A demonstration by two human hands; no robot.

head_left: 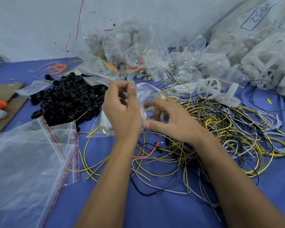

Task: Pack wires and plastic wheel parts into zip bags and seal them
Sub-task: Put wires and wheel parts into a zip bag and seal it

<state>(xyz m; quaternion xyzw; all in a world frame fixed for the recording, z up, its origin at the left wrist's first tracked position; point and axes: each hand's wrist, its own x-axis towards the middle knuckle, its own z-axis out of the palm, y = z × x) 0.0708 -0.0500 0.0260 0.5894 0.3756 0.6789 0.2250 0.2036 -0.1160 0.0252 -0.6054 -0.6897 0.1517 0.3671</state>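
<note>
At the centre of the blue table (155, 211), the left hand (122, 111) pinches the top edge of a small clear zip bag (146, 96) between thumb and curled fingers, while the right hand (173, 120), at 3 o'clock from it, grips the bag's lower part with thumb and bent fingers. A tangle of yellow, black and grey wires (229, 134) sprawls at 3 to 5 o'clock of the hands. A heap of black plastic rings (67, 97) lies at 9 o'clock. Filled zip bags (122, 55) pile up at 12 o'clock, white plastic wheels (209, 88) at 2 o'clock, and empty red-striped zip bags (28, 160) at 8 o'clock.
</note>
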